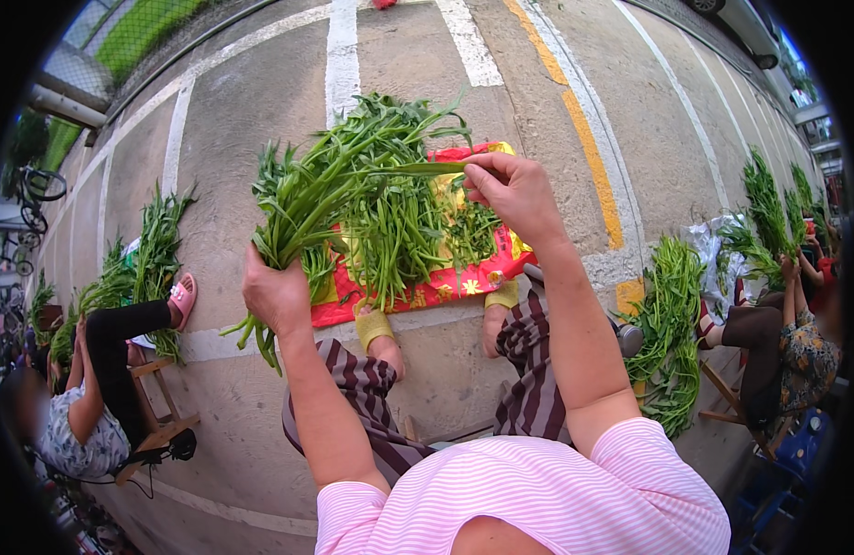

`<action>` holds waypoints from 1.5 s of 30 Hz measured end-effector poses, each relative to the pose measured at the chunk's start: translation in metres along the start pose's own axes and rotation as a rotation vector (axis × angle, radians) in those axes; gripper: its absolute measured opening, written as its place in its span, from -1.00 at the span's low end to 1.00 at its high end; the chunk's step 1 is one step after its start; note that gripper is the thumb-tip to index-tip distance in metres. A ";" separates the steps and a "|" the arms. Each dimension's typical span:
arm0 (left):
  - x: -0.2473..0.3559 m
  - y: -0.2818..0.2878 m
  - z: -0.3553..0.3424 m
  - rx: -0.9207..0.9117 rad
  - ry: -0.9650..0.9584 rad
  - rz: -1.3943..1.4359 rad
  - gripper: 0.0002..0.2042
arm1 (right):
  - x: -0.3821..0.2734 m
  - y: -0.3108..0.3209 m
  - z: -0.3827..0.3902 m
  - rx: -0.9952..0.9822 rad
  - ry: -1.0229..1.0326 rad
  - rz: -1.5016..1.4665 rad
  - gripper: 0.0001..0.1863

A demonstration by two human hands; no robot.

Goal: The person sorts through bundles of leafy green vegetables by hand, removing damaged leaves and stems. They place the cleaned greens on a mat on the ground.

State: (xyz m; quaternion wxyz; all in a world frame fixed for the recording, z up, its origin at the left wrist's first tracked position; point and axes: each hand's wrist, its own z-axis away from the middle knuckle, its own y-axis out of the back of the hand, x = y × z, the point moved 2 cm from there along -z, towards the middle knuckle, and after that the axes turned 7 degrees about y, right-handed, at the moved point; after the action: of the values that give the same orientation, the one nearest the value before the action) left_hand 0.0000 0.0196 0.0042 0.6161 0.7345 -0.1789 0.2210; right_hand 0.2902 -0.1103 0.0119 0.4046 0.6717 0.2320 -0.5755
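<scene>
My left hand (275,287) grips a large bunch of leafy green stems (307,199) by their lower ends, with a few cut ends poking out below my fingers. Out at the upper right, my right hand (501,190) pinches a long green stalk (417,169) that stretches across from that bunch. Beneath, a red and yellow printed mat (436,290) carries a pile of the same greens (390,250) and a smaller heap of leaves (473,231) toward its right side.
My feet in yellow slippers (375,328) flank the mat's near edge. Loose greens (667,342) lie at my right beside crumpled silvery plastic (723,250). A seated person (89,416) at left and another (801,361) at right handle greens. The pavement (233,120) has painted lines.
</scene>
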 end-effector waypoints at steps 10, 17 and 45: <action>-0.013 0.011 -0.015 0.347 -0.384 -0.047 -0.77 | 0.002 0.008 0.001 0.025 0.160 0.194 -0.80; -0.012 0.023 -0.014 0.533 -0.501 -0.009 -0.76 | 0.003 0.009 0.001 0.069 0.193 0.280 -0.80; -0.004 0.024 -0.006 0.472 -0.557 0.085 -0.80 | 0.014 0.008 -0.009 0.289 -0.014 -0.224 -0.87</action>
State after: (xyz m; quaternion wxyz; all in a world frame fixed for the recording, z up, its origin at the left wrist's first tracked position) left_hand -0.0165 0.0217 0.0225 0.3478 0.8803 -0.3143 0.0733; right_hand 0.3047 -0.1097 0.0003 0.2391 0.6888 0.2174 -0.6490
